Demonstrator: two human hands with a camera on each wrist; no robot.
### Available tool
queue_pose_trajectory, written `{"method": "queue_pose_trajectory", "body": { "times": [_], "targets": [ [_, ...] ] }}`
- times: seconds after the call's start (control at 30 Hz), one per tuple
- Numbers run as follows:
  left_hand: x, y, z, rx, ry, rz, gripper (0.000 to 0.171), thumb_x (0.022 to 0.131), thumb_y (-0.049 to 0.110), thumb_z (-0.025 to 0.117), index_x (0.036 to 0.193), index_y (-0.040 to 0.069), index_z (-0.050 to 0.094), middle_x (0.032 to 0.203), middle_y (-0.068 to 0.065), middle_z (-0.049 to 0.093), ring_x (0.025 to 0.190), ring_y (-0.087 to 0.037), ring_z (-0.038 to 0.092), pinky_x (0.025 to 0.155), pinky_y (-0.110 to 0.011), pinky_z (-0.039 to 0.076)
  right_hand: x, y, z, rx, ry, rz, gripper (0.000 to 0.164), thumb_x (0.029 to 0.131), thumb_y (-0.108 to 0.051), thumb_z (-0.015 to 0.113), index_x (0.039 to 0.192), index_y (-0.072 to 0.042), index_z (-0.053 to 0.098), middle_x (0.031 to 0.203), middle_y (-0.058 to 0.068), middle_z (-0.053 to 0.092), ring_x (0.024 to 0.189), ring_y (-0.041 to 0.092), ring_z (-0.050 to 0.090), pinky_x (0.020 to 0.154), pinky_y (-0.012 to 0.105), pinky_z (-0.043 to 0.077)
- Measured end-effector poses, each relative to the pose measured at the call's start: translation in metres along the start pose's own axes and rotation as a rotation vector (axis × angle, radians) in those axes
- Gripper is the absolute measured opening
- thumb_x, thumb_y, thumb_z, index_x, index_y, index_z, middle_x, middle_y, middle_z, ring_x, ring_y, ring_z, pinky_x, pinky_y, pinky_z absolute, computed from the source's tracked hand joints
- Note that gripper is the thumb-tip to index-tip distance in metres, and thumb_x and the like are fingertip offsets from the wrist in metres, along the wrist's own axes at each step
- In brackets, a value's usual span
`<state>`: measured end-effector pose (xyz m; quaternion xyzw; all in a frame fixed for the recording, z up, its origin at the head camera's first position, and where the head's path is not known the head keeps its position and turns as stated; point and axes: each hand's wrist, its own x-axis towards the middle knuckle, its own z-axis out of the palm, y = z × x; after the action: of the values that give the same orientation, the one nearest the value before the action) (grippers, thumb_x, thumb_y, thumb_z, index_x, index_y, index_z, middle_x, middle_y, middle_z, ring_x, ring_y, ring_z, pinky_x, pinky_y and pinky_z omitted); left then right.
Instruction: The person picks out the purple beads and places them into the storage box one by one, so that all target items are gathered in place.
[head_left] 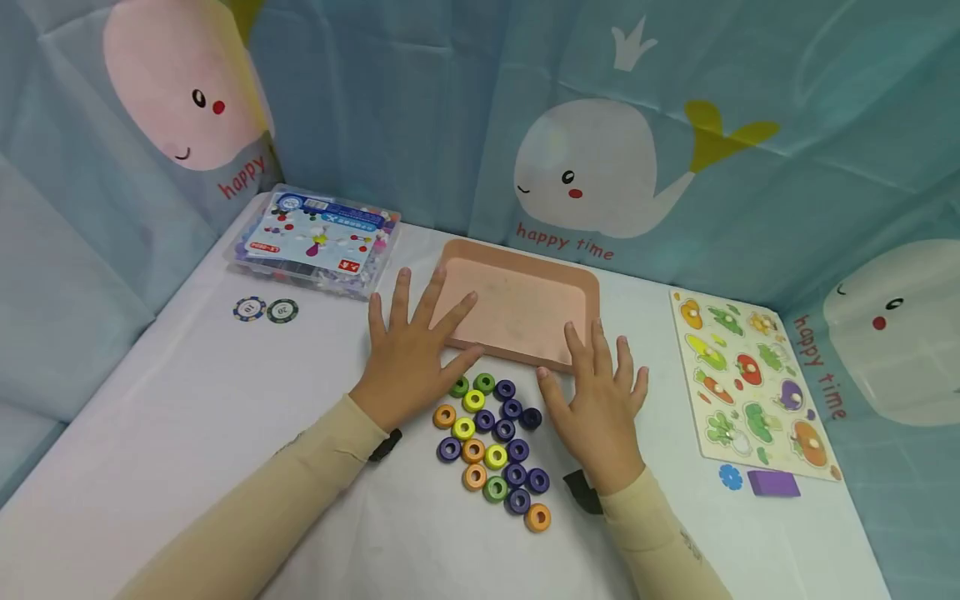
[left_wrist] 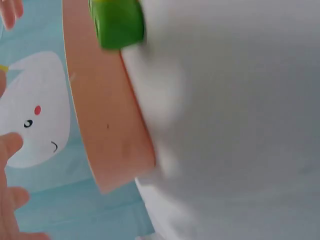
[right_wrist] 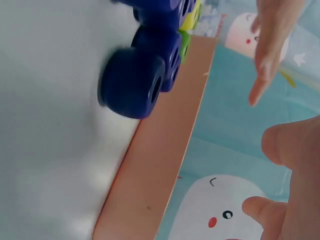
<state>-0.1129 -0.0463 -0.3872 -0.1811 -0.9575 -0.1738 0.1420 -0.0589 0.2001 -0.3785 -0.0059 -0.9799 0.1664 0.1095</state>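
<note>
My left hand (head_left: 408, 362) is spread flat with fingers apart, over the left end of a pink tray (head_left: 517, 357) and the upper left of a group of ring beads. My right hand (head_left: 602, 408) also has its fingers spread, by the tray's right front corner. Neither hand holds anything. Between them lie several beads: purple (head_left: 517, 501), orange (head_left: 537, 517), yellow (head_left: 496, 456) and green (head_left: 496, 488). A dark blue bead (head_left: 530, 418) sits nearest the right hand and shows large in the right wrist view. One green bead (left_wrist: 119, 25) appears in the left wrist view.
At back left stands a clear plastic box (head_left: 315, 237) of colourful pieces, with two poker chips (head_left: 282, 312) before it. A vegetable puzzle board (head_left: 750, 383) lies on the right, near a purple block (head_left: 774, 483) and a blue flower piece (head_left: 731, 477). Patterned curtains (head_left: 375, 100) border the table.
</note>
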Motion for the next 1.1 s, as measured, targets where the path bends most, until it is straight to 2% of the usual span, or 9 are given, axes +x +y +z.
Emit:
{"method": "queue_pose_trajectory", "body": {
  "times": [0.13,0.3,0.4,0.53,0.63,0.73,0.87,0.93,1.1],
  "targets": [
    [0.013,-0.009,-0.002,-0.034,-0.050,-0.011,0.065,0.095,0.060,0.055,0.153,0.035,0.040,0.168,-0.009,0.018,0.151,-0.051,0.008,0.112,-0.075,0.015,-0.004,-0.001,0.001,0.007,-0.025,-0.001,0.071,0.096,-0.058,0.055,0.158,-0.032,0.030,0.168,0.009,0.018,0.153,0.043,0.005,0.112,0.072,-0.001],
    [0.027,-0.021,-0.002,-0.072,-0.160,-0.011,0.055,0.100,0.050,0.053,0.151,0.030,0.045,0.166,-0.013,0.023,0.140,-0.059,0.027,0.104,-0.072,0.035,-0.007,0.000,0.005,0.025,-0.033,-0.038,0.067,0.096,-0.055,0.056,0.156,-0.031,0.036,0.167,0.007,0.021,0.152,0.044,0.008,0.111,0.073,0.002],
    [0.033,-0.026,0.000,-0.071,-0.230,0.005,0.054,0.101,0.049,0.051,0.151,0.028,0.046,0.165,-0.014,0.023,0.136,-0.060,0.033,0.100,-0.070,0.041,-0.011,0.003,0.007,0.032,-0.057,-0.085,0.064,0.095,-0.051,0.061,0.153,-0.030,0.041,0.165,0.005,0.028,0.151,0.043,0.015,0.111,0.073,0.006],
    [0.037,-0.032,0.004,-0.127,-0.358,0.011,0.057,0.100,0.054,0.052,0.150,0.026,0.048,0.166,-0.014,0.022,0.138,-0.060,0.032,0.105,-0.068,0.037,-0.019,0.010,0.008,0.047,-0.115,-0.157,0.053,0.093,-0.044,0.068,0.143,-0.030,0.055,0.158,0.000,0.042,0.147,0.034,0.031,0.112,0.071,0.011],
    [0.036,-0.036,0.008,-0.159,-0.445,-0.012,0.061,0.098,0.060,0.050,0.149,0.026,0.050,0.166,-0.014,0.023,0.139,-0.057,0.033,0.108,-0.065,0.036,-0.024,0.013,0.008,0.071,-0.114,-0.195,0.042,0.090,-0.037,0.074,0.131,-0.028,0.067,0.150,0.000,0.053,0.140,0.030,0.042,0.112,0.069,0.014],
    [0.037,-0.038,0.010,-0.152,-0.471,-0.017,0.063,0.098,0.063,0.048,0.146,0.023,0.053,0.163,-0.014,0.030,0.136,-0.052,0.038,0.106,-0.061,0.040,-0.027,0.015,0.008,0.096,-0.100,-0.208,0.034,0.087,-0.030,0.078,0.120,-0.026,0.073,0.140,0.000,0.061,0.134,0.030,0.048,0.112,0.066,0.016],
    [0.044,-0.039,0.011,-0.119,-0.505,0.024,0.063,0.099,0.063,0.046,0.142,0.018,0.058,0.155,-0.014,0.043,0.140,-0.040,0.041,0.111,-0.059,0.033,-0.029,0.015,0.008,0.104,-0.143,-0.211,0.027,0.086,-0.026,0.081,0.113,-0.026,0.077,0.130,-0.002,0.068,0.125,0.026,0.055,0.113,0.063,0.019],
    [0.048,-0.038,0.010,-0.089,-0.545,0.047,0.063,0.099,0.063,0.045,0.141,0.017,0.059,0.151,-0.013,0.048,0.142,-0.035,0.042,0.113,-0.059,0.029,-0.030,0.014,0.008,0.098,-0.166,-0.217,0.027,0.085,-0.026,0.082,0.111,-0.025,0.077,0.126,-0.004,0.070,0.121,0.023,0.059,0.114,0.062,0.021],
    [0.062,-0.034,0.001,-0.040,-0.649,0.072,0.059,0.100,0.057,0.048,0.138,0.015,0.061,0.141,-0.012,0.058,0.133,-0.030,0.050,0.111,-0.056,0.031,-0.028,0.012,0.009,0.073,-0.182,-0.244,0.025,0.084,-0.023,0.083,0.108,-0.024,0.078,0.115,-0.007,0.074,0.113,0.018,0.065,0.113,0.058,0.029]
  ]
}}
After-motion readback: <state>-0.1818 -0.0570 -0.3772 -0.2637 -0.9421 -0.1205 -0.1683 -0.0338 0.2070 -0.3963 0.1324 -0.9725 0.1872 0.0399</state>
